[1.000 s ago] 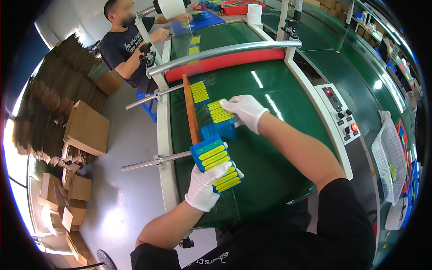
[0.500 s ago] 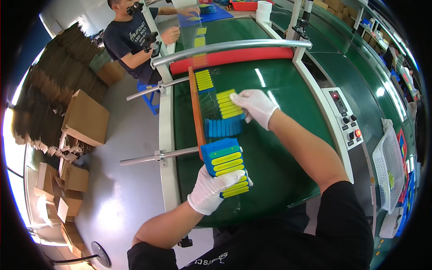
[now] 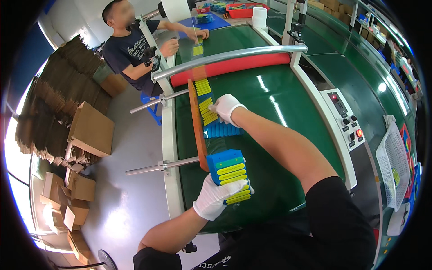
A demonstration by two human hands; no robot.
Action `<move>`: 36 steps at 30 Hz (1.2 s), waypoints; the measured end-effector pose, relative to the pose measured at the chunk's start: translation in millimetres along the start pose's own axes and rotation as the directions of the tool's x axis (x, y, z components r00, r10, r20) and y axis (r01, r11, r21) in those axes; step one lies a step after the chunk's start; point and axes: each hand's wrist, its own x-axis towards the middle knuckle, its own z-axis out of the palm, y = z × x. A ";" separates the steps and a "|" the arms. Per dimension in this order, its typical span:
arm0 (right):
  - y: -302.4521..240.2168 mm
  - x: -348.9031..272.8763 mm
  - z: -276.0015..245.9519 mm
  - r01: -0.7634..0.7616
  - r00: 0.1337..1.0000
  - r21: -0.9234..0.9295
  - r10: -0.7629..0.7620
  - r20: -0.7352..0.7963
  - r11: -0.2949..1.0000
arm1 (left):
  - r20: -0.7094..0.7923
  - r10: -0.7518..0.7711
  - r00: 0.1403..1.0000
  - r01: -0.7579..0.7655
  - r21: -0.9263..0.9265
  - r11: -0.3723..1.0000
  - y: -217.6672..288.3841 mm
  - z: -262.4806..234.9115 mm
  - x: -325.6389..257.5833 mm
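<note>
My gloved left hand (image 3: 219, 194) is closed around a blue block (image 3: 223, 157) faced with several yellow rounded strips and one green strip, held above the near part of the green conveyor belt (image 3: 270, 166). My gloved right hand (image 3: 228, 109) pinches the right edge of a bundle of yellow strips (image 3: 207, 111), slightly slanted beside the orange guide rail (image 3: 198, 130). Just nearer lies a row of blue ribbed pieces (image 3: 222, 130). Farther along the rail, another bundle of yellow strips (image 3: 203, 87) lies on the belt. Clear film shows around these bundles.
A red roller (image 3: 243, 64) and metal bar (image 3: 234, 55) cross the belt. A control box (image 3: 343, 114) is at right, near a white basket (image 3: 390, 166). Across the frame at far left, a person (image 3: 135, 58) reaches over the belt. Cardboard boxes (image 3: 92, 130) stand left.
My right hand has moved left with the yellow bundle, bringing it beside the rail. My left hand still grips its block, slightly lower in view. The other person's hand has come forward over the belt.
</note>
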 end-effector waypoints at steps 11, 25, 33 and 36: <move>2.7 -24.3 -26.1 0.162 0.969 -0.397 -0.222 -0.109 0.903 | 0.019 0.004 1.000 -0.004 -0.001 1.000 2.1 -4.8 0.9; -2.1 -28.8 -26.2 0.190 0.968 -0.675 -0.252 0.006 0.713 | 0.029 -0.012 0.999 0.011 0.034 0.999 -3.5 1.6 0.7; -7.4 11.5 -37.3 0.263 0.964 -0.634 -0.181 0.193 0.727 | 0.057 0.001 0.998 -0.004 0.039 0.999 -6.3 0.9 2.4; -19.4 14.1 -42.6 0.240 0.965 -0.663 -0.103 0.239 0.709 | 0.074 -0.014 0.997 0.013 0.019 1.000 -4.6 -2.2 1.7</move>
